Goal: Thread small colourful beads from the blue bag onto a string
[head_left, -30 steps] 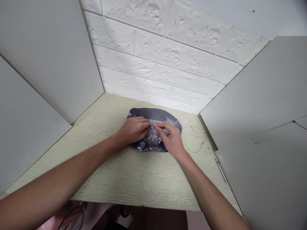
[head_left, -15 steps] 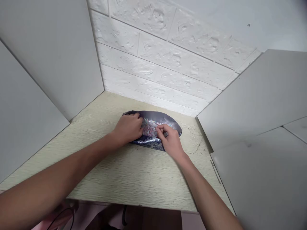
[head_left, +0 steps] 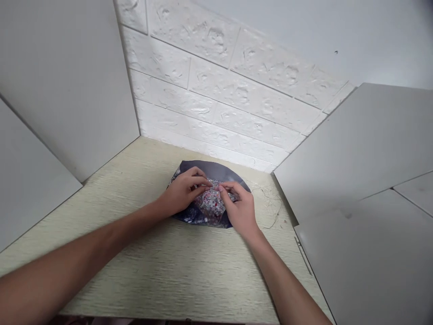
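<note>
A dark purple-grey sheet (head_left: 211, 168) lies flat on the pale wooden table (head_left: 189, 266), near the back wall. On it rests a heap of glittery silver and pink bits (head_left: 211, 206). My left hand (head_left: 182, 192) and my right hand (head_left: 238, 207) meet over the heap, fingertips pinched together at its top. Both hands have curled fingers pressing on the glittery material. What exactly sits between the fingertips is too small to make out.
A white brick-textured wall (head_left: 219, 90) closes the back. Grey panels stand at the left (head_left: 64, 81) and right (head_left: 355, 149). Thin loose threads (head_left: 270, 203) lie on the table to the right of the sheet.
The sheet's near edge, lifted half a second ago, lies flat again. Both hands have come back together over the middle of the glittery heap.
</note>
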Demonstrator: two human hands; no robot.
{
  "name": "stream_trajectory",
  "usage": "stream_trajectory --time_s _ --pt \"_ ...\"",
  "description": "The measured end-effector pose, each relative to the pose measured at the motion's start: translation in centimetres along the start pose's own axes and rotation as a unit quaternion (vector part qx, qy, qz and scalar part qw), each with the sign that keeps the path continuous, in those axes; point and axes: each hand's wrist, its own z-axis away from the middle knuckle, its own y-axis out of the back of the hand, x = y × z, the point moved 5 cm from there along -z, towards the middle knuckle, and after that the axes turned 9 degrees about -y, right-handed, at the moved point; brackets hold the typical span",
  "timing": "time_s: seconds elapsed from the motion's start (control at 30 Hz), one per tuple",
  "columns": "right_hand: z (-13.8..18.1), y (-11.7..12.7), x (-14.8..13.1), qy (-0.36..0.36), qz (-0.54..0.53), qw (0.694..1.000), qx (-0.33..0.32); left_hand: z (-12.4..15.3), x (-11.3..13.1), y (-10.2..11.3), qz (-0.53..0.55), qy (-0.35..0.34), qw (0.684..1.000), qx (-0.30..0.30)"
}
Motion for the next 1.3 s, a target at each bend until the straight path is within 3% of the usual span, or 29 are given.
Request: stream_trajectory --time_s 0.2,0.4,0.53,1.1,1.3 --pt "0.3 -0.2 0.1 -0.025 0.012 1.0 0.01 -0.1 -0.5 0.0 0.165 0.113 0.979 0.026" --pt "0.2 0.1 0.0 -0.012 0.016 1.0 0.018 0.3 -1.4 -0.5 0.225 0.192 0.955 0.019" --pt "0.4 -0.3 -0.1 0.011 0.046 0.999 0.005 0.3 -1.3 -0.5 0.232 0.188 0.954 0.022" --pt "0.8 -0.2 -0.3 0.043 0.072 0.995 0.051 0.2 -1.6 -0.8 0.234 0.169 0.957 0.023" --pt "0.6 -0.2 -0.4 0.064 0.155 0.985 0.037 0.1 -0.7 -0.8 0.148 0.137 0.979 -0.026"
